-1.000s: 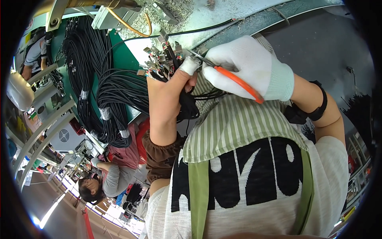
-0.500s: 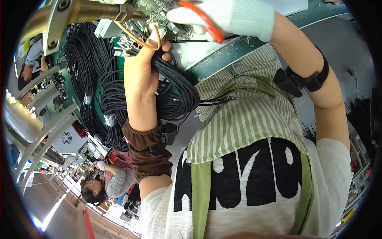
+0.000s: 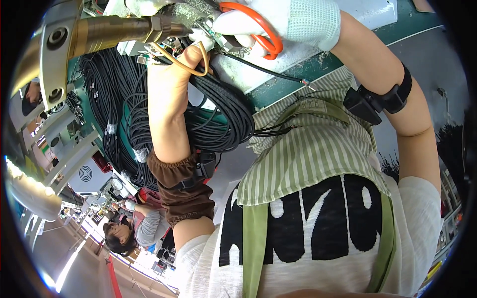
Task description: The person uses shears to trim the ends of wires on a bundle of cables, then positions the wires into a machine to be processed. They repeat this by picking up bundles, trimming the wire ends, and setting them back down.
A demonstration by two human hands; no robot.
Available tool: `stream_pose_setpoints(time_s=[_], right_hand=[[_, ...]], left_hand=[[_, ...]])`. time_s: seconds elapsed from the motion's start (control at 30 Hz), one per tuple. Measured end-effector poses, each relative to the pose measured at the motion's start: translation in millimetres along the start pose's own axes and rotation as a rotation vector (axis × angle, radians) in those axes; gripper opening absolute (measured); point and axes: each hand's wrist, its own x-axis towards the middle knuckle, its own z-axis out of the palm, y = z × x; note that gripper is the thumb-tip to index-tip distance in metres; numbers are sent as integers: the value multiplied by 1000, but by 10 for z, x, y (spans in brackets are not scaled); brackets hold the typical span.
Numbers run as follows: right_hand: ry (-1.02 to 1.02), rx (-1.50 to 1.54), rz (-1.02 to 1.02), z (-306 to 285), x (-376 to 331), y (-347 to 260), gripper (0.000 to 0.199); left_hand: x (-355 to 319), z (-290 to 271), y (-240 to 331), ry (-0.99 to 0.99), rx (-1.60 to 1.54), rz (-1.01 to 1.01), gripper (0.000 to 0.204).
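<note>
Jutting near hands (image 3: 280, 19): brass-coloured shaft (image 3: 117, 31)

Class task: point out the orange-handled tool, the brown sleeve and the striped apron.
Orange-handled tool (image 3: 269, 30): head view, on its curved handle.
Brown sleeve (image 3: 186, 196): head view, middle of the fabric.
Striped apron (image 3: 310, 156): head view, on its striped cloth.

Cable bundles (image 3: 103, 89) lie on the table (image 3: 263, 97), left of the pliers (image 3: 275, 39).
</note>
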Motion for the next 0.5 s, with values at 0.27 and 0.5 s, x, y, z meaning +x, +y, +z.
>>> stream_pose_setpoints(time_s=[0.27, 0.5], right_hand=[[21, 29, 6, 84, -46, 8, 23], [-14, 187, 35, 74, -70, -17, 21]], left_hand=[[-117, 82, -67, 109, 61, 115, 24], [-119, 89, -68, 85, 46, 106, 29]])
